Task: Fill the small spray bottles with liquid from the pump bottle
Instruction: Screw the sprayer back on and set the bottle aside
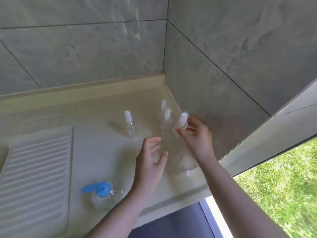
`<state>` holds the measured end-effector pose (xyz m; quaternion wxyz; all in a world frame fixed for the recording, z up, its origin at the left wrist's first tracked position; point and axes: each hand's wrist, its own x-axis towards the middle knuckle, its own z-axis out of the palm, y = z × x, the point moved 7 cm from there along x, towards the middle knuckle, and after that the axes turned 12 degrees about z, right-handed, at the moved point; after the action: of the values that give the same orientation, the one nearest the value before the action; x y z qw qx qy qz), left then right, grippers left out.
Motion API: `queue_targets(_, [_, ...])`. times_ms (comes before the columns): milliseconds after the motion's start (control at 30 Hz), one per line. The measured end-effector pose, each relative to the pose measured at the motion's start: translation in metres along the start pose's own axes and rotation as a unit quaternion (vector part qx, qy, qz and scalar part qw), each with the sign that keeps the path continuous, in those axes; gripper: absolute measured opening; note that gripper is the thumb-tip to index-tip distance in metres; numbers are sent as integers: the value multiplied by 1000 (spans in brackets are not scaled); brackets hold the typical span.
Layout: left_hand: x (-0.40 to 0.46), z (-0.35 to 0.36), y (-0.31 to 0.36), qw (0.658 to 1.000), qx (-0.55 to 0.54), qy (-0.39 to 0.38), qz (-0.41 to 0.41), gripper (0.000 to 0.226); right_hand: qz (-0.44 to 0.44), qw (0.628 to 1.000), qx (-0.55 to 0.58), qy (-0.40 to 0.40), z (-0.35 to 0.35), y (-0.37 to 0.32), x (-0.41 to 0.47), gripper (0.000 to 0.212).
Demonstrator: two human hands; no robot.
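Between right-hand grip (192,131) fingertips: spray bottle (182,121), white-capped.

A corner was formed by two walls clad in large grey, marble-veined tiles (82,54) with dark grout lines. Below them a cream-coloured counter (96,134) was set, edged at the back by a raised lip (103,83). A ribbed draining board (36,170) was moulded into the counter at the left. Under the counter's front edge a dark blue-grey panel (180,222) was seen. At the lower right, sunlit green grass (281,189) was visible beyond a pale ledge (257,134), and the whole scene was lit by soft daylight.
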<state>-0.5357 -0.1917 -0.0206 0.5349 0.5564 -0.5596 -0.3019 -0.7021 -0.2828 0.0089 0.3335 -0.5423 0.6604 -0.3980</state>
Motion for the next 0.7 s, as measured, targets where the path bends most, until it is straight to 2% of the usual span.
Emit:
queue_targets(300, [2,-1,-31,998,-13,26,-61,39,37,998,14,-40,40,28,7,40])
queue_targets(700, [4,-4,-31,996,-15,25,-82,35,2,999,-16,-45,44,20,1,41])
